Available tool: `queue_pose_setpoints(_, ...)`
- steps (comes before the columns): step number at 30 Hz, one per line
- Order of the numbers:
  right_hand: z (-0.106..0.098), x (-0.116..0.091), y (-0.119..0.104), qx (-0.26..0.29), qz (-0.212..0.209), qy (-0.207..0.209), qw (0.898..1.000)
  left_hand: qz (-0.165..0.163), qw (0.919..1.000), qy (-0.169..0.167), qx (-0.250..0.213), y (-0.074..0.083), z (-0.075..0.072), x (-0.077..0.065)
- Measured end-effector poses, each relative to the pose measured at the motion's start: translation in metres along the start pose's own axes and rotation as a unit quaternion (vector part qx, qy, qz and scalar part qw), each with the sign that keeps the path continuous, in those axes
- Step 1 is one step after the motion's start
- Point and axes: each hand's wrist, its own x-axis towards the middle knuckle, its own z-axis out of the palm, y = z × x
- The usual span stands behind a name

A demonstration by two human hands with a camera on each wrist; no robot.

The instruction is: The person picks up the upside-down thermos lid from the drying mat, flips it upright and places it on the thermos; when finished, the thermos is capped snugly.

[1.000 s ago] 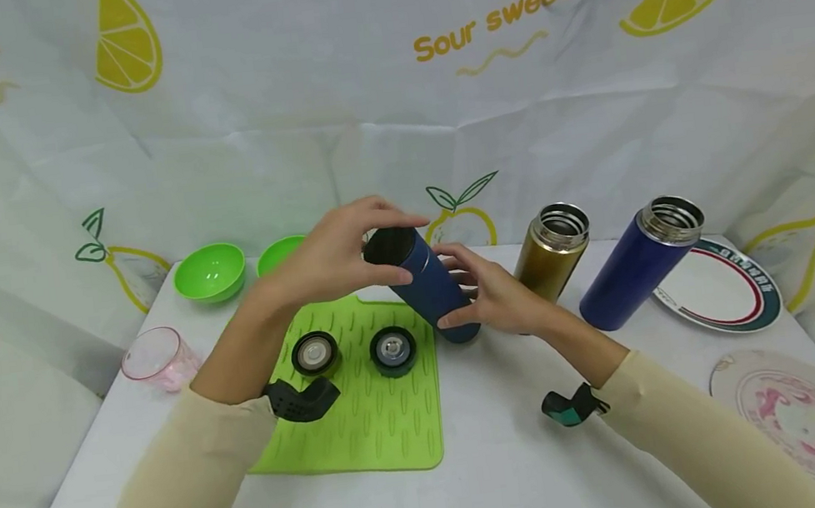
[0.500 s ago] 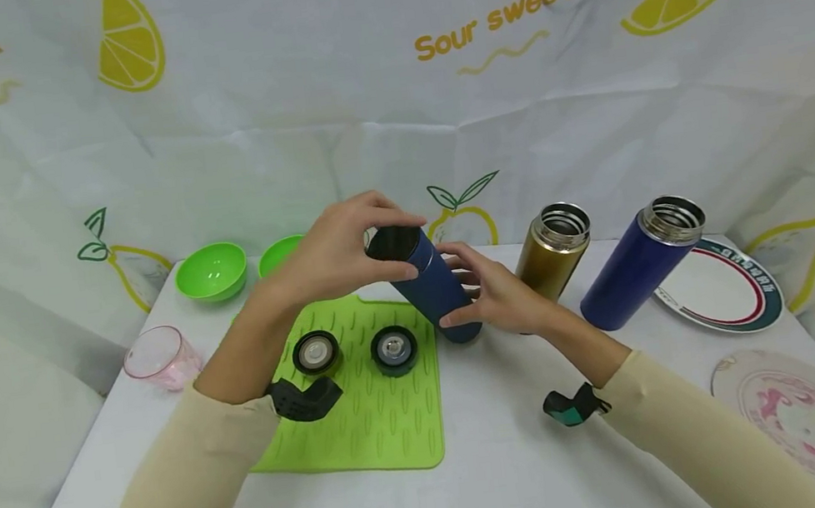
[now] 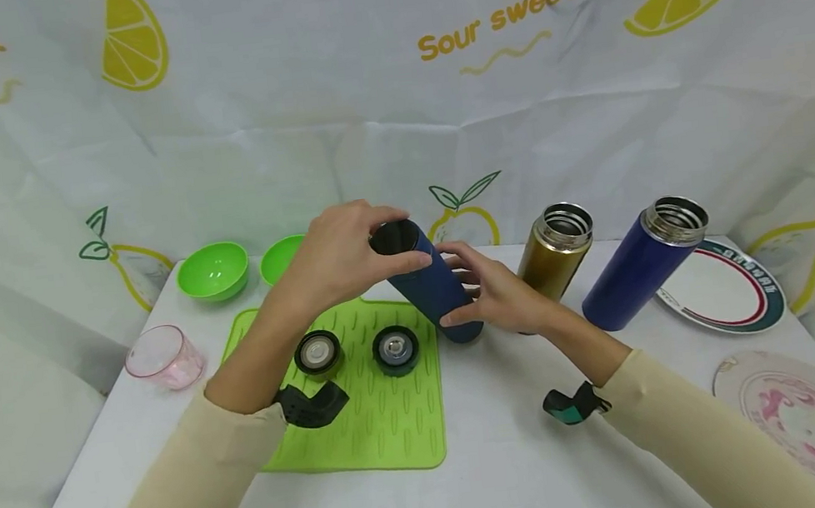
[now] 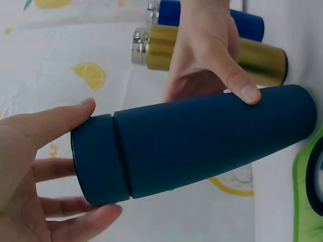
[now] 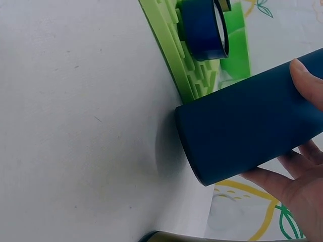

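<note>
A dark blue thermos [image 3: 432,289] leans slightly left at the right edge of the green mat. My left hand [image 3: 347,254] holds its lid [image 4: 101,156] from the side, thumb and fingers on opposite sides of the rim. In the left wrist view, a thin seam separates the lid from the body. My right hand [image 3: 498,292] grips the thermos body lower down, thumb in front and fingers behind. Seen in the right wrist view, the thermos's base is right at the white table. Two bottle caps, a gold-sided one [image 3: 317,353] and a blue-sided one [image 3: 396,350], lie upside down on the mat.
Right of my hands stand a gold thermos [image 3: 547,267] and a royal blue thermos [image 3: 629,279], both uncapped. Farther right lie a plate [image 3: 709,287] and a pink-printed round mat [image 3: 796,419]. Left are a pink glass [image 3: 163,361] and two green bowls [image 3: 213,272]; the green mat [image 3: 368,439] lies in front.
My left hand has shifted round the lid, its wrist turning and thumb moving right. The thermos top has come slightly right and more upright. My right hand keeps its hold.
</note>
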Motion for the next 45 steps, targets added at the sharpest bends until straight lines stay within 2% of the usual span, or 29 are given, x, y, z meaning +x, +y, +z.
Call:
queue_pose_setpoints(4, 0.000, 0.001, -0.002, 0.001, 0.001, -0.001, 1.000, 0.047, 0.9979, -0.016, -0.040, -0.005, -0.004, 0.000)
queue_pose_setpoints(9, 0.000, 0.002, -0.001, -0.003, -0.004, -0.001, 1.000, 0.111, 0.9873, -0.049, -0.103, -0.012, -0.010, 0.000)
queue_pose_setpoints(13, 0.001, 0.002, -0.001, -0.005, -0.011, -0.005, 1.000, 0.126, 0.9767, -0.084, -0.152, -0.017, -0.012, -0.001)
queue_pose_setpoints(17, 0.002, 0.000, 0.000, -0.005, -0.011, -0.006, 1.000, 0.127, 0.9675, -0.103, -0.193, -0.021, -0.011, -0.001)
queue_pose_setpoints(22, 0.004, -0.002, 0.003, 0.003, 0.002, 0.002, 1.000, 0.114, 0.9633, -0.099, -0.222, -0.023, -0.005, -0.001)
queue_pose_setpoints(29, 0.004, -0.007, 0.009, 0.028, 0.016, 0.043, 0.999, 0.071, 0.9747, -0.064, -0.202, -0.027, 0.002, -0.010)
queue_pose_setpoints(32, 0.005, -0.008, 0.012, 0.039, 0.023, 0.061, 0.997, 0.047, 0.9778, -0.059, -0.195, -0.035, 0.000, -0.017)
queue_pose_setpoints(38, 0.009, -0.008, 0.016, 0.058, 0.016, 0.085, 0.995, 0.026, 0.9861, -0.055, -0.155, -0.055, 0.003, -0.036)
queue_pose_setpoints(41, 0.010, -0.008, 0.018, 0.065, 0.005, 0.094, 0.993, 0.011, 0.9858, -0.057, -0.158, -0.066, 0.009, -0.045)
queue_pose_setpoints(45, 0.012, -0.011, 0.021, 0.077, 0.006, 0.111, 0.991, -0.013, 0.9798, -0.063, -0.189, -0.079, 0.021, -0.059)
